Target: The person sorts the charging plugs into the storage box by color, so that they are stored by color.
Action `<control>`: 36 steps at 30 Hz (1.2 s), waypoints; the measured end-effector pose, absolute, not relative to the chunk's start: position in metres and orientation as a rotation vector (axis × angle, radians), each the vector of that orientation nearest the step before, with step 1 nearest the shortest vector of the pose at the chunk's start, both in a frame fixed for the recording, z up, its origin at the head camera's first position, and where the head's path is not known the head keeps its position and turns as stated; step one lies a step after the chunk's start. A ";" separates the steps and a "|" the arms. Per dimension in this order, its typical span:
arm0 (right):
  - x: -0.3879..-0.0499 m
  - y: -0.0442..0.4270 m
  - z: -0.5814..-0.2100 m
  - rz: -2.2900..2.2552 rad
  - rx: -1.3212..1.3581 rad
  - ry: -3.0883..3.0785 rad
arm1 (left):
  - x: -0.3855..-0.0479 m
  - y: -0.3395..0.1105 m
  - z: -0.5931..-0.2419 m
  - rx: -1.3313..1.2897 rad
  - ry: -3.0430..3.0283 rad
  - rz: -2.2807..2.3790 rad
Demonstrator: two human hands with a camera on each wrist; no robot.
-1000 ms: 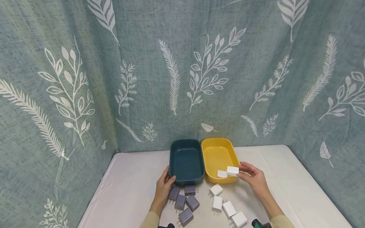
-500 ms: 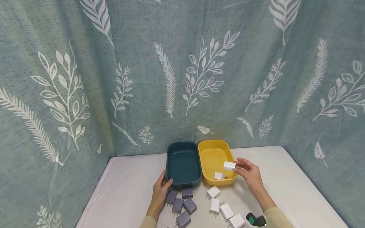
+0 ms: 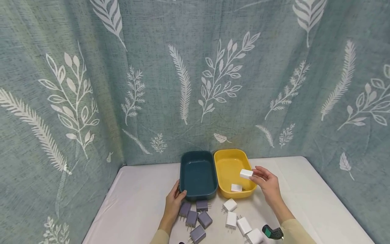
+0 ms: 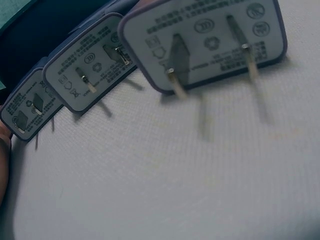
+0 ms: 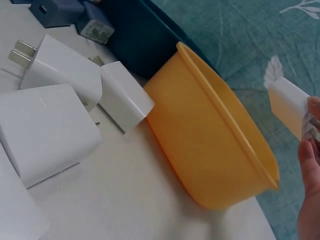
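Note:
In the head view my right hand (image 3: 269, 186) pinches a white charger plug (image 3: 246, 174) above the right side of the yellow bin (image 3: 219, 179). The right wrist view shows this held charger (image 5: 287, 105) between thumb and fingers, its prong end toward the hand. Another white charger (image 3: 236, 187) lies inside that bin, near its front wall. My left hand (image 3: 174, 203) grips the near left corner of the dark blue bin (image 3: 199, 196), thumb at the front and fingers along the side. No chargers show inside the blue bin.
Several purple-grey chargers (image 3: 205, 219) lie before the blue bin, prongs exposed. Several white chargers (image 3: 231, 220) lie before the yellow one. A black device with a green patch (image 3: 272, 232) sits beside my right sleeve. A leaf-print curtain (image 3: 195, 84) hangs behind the white table (image 3: 137, 200).
My right hand has moved the held charger up and farther back over the yellow bin, away from the charger lying inside. My left hand stays at the blue bin. The head view shifts slightly.

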State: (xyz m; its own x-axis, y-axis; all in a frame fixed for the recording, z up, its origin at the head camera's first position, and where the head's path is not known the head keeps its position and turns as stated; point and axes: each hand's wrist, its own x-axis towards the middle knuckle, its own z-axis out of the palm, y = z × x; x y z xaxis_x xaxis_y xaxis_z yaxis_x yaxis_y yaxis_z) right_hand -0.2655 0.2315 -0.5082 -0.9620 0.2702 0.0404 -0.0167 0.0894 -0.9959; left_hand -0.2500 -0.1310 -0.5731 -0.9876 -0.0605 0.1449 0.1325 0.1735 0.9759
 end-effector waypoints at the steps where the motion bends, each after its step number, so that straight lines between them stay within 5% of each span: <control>1: -0.266 0.230 -0.508 1.972 -0.260 -2.146 | -0.250 -0.131 -0.573 -0.075 -2.291 -1.921; 36: -0.286 0.219 -0.496 1.991 -0.274 -2.031 | -0.251 -0.130 -0.574 -0.078 -2.314 -1.869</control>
State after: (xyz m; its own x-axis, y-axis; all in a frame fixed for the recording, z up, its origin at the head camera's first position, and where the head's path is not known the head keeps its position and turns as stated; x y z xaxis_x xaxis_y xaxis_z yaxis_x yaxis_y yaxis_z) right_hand -0.2857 0.2186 -0.4962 -0.9420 0.3285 0.0682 -0.0617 0.0304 -0.9976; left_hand -0.2506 -0.1304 -0.5741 -0.9850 -0.0631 0.1608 0.1440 0.2150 0.9660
